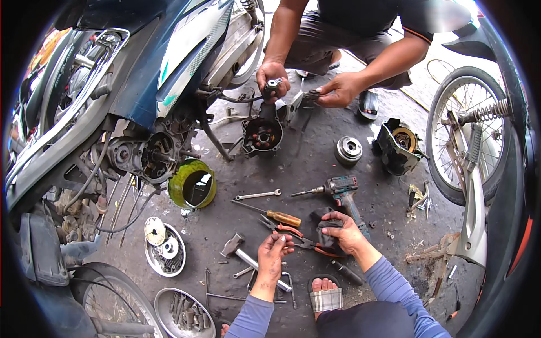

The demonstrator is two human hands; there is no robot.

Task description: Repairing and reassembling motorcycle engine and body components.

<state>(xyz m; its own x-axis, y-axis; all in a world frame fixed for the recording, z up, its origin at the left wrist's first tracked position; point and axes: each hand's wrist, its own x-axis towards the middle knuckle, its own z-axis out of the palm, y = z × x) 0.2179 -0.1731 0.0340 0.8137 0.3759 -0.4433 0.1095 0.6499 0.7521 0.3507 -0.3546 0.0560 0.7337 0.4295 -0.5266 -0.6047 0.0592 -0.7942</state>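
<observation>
My left hand (274, 252) hovers palm up over the oily concrete, fingertips pinched together; anything between them is too small to make out. My right hand (342, 231) grips a dark rag (323, 223) lying on the ground. Orange-handled pliers (288, 229) lie between my two hands, and an orange-handled screwdriver (280, 216) lies just beyond them. A hammer (233, 244) lies left of my left hand. Beyond my right hand lies a cordless drill (341, 188). Across from me, another person's two hands (273, 73) hold a dark engine cover (262, 133) upright on the ground.
A motorbike with its engine opened (149, 155) fills the left. A green pot (192, 185), a wrench (258, 195), two metal bowls of parts (164, 250), a round metal part (348, 150) and a dismantled casing (399, 145) are scattered around. A second bike's wheel (462, 132) stands at right. My sandalled foot (325, 293) is near the lower edge.
</observation>
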